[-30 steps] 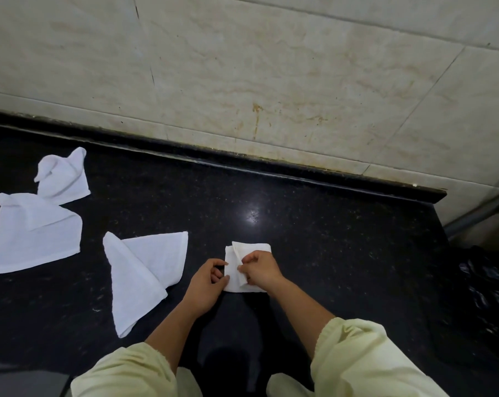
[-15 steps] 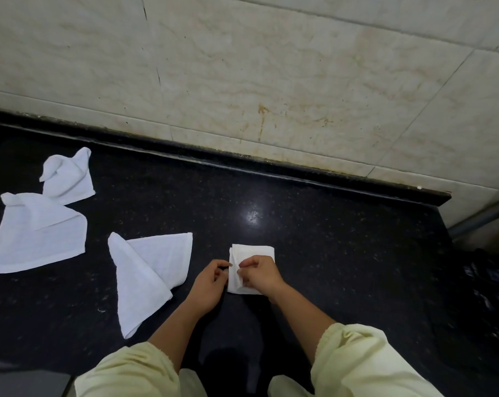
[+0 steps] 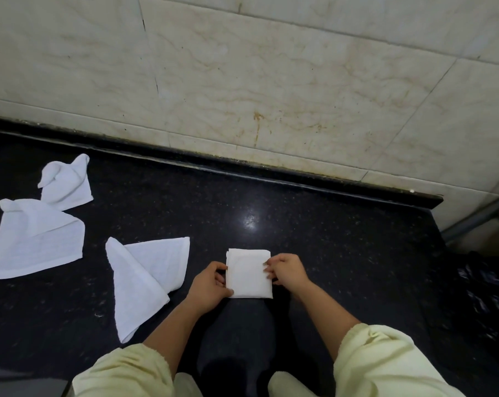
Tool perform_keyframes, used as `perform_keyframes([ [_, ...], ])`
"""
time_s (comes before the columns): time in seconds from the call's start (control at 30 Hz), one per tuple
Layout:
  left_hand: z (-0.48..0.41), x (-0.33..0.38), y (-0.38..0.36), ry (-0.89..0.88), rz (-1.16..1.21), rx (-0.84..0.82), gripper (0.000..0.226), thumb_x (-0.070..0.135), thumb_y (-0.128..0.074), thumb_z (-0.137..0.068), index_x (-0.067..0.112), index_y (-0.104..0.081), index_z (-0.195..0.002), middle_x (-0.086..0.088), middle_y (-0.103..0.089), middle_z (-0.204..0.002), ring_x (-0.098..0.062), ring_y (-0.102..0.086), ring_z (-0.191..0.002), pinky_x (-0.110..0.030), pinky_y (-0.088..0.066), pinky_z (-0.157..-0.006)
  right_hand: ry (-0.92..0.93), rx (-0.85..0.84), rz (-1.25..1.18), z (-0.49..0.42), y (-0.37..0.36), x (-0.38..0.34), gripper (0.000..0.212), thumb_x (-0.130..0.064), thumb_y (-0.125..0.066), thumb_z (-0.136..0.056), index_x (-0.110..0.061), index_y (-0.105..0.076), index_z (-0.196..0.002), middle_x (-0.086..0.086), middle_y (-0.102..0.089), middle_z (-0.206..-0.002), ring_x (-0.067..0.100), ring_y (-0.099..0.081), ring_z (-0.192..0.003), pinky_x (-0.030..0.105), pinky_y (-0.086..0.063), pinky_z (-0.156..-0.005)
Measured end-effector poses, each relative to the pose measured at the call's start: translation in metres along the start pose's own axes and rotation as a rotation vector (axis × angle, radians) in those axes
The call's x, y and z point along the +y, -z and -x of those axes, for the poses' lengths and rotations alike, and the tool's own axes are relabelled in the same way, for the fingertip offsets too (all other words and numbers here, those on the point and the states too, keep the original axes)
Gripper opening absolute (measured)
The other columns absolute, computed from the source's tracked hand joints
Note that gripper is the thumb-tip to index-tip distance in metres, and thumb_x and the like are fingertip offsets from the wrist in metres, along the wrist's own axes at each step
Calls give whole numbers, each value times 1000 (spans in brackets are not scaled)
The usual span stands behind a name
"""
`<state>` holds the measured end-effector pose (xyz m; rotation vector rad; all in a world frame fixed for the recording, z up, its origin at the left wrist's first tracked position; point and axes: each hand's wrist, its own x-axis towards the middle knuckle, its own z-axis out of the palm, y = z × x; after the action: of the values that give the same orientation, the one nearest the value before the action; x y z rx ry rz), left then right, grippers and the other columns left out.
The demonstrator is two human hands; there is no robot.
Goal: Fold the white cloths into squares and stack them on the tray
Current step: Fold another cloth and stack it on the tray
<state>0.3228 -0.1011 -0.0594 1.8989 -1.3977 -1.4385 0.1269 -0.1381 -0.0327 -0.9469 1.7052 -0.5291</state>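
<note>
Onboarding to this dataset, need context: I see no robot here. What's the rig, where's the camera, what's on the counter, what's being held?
There is no machine here. A person works with two bare hands, and the single camera sits on their head, looking forward and down. That is why the arms in pale yellow sleeves enter from the bottom of the picture.

The surface is a dark speckled countertop against a tiled wall. The left hand and right hand each hold a side edge of a small folded cloth, which is already roughly square and lies on the counter.

Three more white cloths lie unfolded to the left: the nearest loose cloth, a larger cloth, and a bunched cloth behind it. No tray is in view.
</note>
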Motion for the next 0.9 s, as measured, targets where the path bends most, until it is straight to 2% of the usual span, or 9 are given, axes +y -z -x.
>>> perform_keyframes([
  [0.1, -3, 8, 6, 50, -53, -47, 46, 7, -75, -73, 23, -53, -110, -1, -61, -90, -13, -61, -82, -20, -48, -70, -58, 80, 4, -1, 16, 7, 18, -2, -48, -89, -6, -65, -83, 9, -65, -80, 14, -58, -61, 22, -46, -51],
  [0.23, -9, 14, 8, 133, 26, 135, 12, 15, -66, -75, 12, -62, -86, -2, -66, -86, -20, -63, -85, -31, -52, -77, -89, 78, -52, 2, 21, 14, 14, -3, -51, -90, -3, -65, -90, 10, -66, -81, 17, -61, -66, 25, -52, -59],
  [0.3, -11, 17, 6, 209, 193, 98, 11, 17, -64, -75, 8, -57, -77, -7, -64, -81, -24, -63, -79, -33, -55, -75, -96, 52, -80, 5, 16, 15, 11, -3, -54, -89, -3, -64, -89, 9, -66, -80, 17, -60, -67, 27, -53, -63],
  [0.4, -6, 22, 0, 287, 271, 27, 14, 17, -65, -84, 8, -56, -79, -13, -60, -79, -23, -60, -73, -29, -55, -62, -106, 12, -84, 13, 8, 13, 3, -8, -61, -87, -5, -62, -85, 8, -63, -78, 14, -56, -63, 21, -47, -53],
  [0.53, -3, 29, -1, 289, 241, 26, 26, 21, -68, -84, 7, -54, -67, -7, -51, -61, -16, -44, -49, -22, -36, -47, -152, -12, -120, 15, 2, 13, 11, -11, -69, -82, -5, -63, -88, 7, -61, -78, 14, -52, -62, 20, -38, -47],
  [0.63, 1, 34, 0, 358, 324, -44, 12, 15, -66, -82, 6, -59, -77, -5, -48, -59, -14, -39, -48, -21, -29, -45, -218, -33, -250, 18, 2, 14, 15, -9, -67, -79, -4, -66, -94, 9, -65, -86, 19, -57, -72, 24, -43, -56],
  [0.73, 3, 35, 0, 382, 430, -125, 6, 12, -66, -78, 11, -60, -79, -2, -49, -63, -13, -41, -54, -22, -35, -51, -252, -61, -386, 21, 4, 19, 28, -7, -65, -78, -2, -65, -105, 15, -68, -102, 25, -63, -86, 30, -52, -62],
  [0.8, 1, 39, -1, 352, 464, -163, 7, 12, -66, -79, 12, -64, -86, -2, -58, -72, -13, -51, -63, -23, -43, -59, -257, -72, -466, 22, 9, 19, 33, -7, -64, -77, -1, -64, -109, 17, -69, -107, 28, -65, -91, 33, -54, -67],
  [0.9, -5, 48, -7, 270, 492, -191, 17, 12, -64, -82, 12, -64, -99, -4, -70, -96, -17, -64, -85, -28, -50, -70, -244, -67, -560, 25, 19, 18, 33, -5, -61, -77, 1, -65, -109, 20, -69, -110, 31, -66, -94, 37, -54, -74],
])
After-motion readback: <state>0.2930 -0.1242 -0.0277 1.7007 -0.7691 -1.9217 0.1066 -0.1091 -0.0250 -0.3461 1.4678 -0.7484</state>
